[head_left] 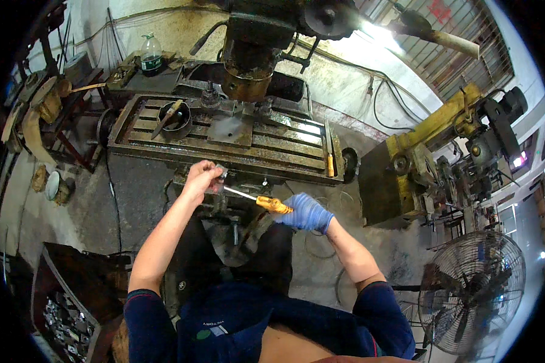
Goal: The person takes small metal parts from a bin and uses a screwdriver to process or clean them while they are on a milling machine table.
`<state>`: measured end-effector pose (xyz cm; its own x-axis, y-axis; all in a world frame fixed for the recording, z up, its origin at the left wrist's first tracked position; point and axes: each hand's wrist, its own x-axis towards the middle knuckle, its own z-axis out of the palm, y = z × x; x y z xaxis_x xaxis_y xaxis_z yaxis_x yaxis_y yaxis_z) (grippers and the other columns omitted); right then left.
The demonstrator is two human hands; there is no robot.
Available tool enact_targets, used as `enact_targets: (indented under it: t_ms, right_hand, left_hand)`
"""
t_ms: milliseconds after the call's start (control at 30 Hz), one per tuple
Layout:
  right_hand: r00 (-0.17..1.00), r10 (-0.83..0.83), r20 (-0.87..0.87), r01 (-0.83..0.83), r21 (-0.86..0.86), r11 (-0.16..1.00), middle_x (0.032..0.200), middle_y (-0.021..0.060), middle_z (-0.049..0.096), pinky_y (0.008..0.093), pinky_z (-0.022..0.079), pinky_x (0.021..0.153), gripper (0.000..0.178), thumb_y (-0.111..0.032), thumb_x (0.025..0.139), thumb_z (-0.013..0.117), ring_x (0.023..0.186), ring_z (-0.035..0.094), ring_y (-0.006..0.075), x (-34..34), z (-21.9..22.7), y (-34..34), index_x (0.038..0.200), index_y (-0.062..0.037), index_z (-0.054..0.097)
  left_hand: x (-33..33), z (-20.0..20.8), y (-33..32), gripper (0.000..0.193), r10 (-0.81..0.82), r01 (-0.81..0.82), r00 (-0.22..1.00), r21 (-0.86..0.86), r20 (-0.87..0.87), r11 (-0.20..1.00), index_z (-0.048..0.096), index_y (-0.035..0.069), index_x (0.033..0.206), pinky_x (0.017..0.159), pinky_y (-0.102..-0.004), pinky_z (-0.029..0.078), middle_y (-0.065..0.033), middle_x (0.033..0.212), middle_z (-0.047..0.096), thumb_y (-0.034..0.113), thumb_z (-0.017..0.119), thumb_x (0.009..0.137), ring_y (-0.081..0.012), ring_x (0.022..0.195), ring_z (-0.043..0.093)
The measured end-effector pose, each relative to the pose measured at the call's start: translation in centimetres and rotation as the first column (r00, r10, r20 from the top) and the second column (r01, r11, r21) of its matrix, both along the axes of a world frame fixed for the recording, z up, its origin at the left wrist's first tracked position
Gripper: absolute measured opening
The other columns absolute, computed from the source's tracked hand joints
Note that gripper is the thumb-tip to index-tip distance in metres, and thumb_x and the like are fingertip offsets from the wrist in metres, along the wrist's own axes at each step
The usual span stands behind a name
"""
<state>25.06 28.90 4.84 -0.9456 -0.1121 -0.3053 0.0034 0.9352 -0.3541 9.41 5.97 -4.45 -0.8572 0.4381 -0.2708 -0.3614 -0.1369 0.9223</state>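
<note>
My bare left hand [198,177] pinching a small metal part [219,181], my blue-gloved right hand [307,213] gripping a yellow-handled screwdriver [261,201], steel tip on the part, above a rusty slotted table [224,142]

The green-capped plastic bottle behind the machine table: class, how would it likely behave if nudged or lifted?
The plastic bottle stands upright, tall and narrow, so a sideways nudge would probably tip it. On its side, its round body would likely roll. Being thin clear plastic, it is probably light and gives under a squeeze; how full it is cannot be told.

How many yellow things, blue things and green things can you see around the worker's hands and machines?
Yellow: 2, the screwdriver handle and the yellow machine
Blue: 1, the glove on the right hand
Green: 1, the bottle label
Total: 4
</note>
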Motion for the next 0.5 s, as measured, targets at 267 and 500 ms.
enact_targets:
  t_ms: [267, 500]
  right_hand:
    - [0.888, -0.421, -0.184, 0.129, -0.779, 0.614, 0.070, -0.0014, 0.063, 0.0233, 0.044, 0.059, 0.025, -0.024, 0.072, 0.072, 0.067, 0.054, 0.0051, -6.0, -5.5, 4.1, 0.081, -0.0010, 0.067]
    - [0.790, -0.612, -0.038, 0.544, -0.417, 0.728, 0.083, 0.0119, 0.067, 0.0271, 0.047, 0.069, 0.037, -0.027, 0.071, 0.072, 0.074, 0.062, 0.0138, -6.5, -13.2, 3.0, 0.094, 0.0019, 0.065]
  left_hand:
    - [-8.3, 4.0, 4.1, 0.015, -0.317, -0.360, 0.528, -0.546, -0.787, 0.757, 0.050, 0.002, 0.079, 0.056, -0.0358, 0.047, -0.0128, 0.068, 0.058, 0.010, 0.061, 0.075, -0.0283, 0.066, 0.059]
    - [-11.8, 2.1, 6.9, 0.017, -0.423, -0.483, 0.422, -0.594, -0.802, 0.643, 0.057, 0.009, 0.089, 0.067, -0.0432, 0.047, -0.0122, 0.082, 0.060, 0.015, 0.063, 0.073, -0.0331, 0.081, 0.059]
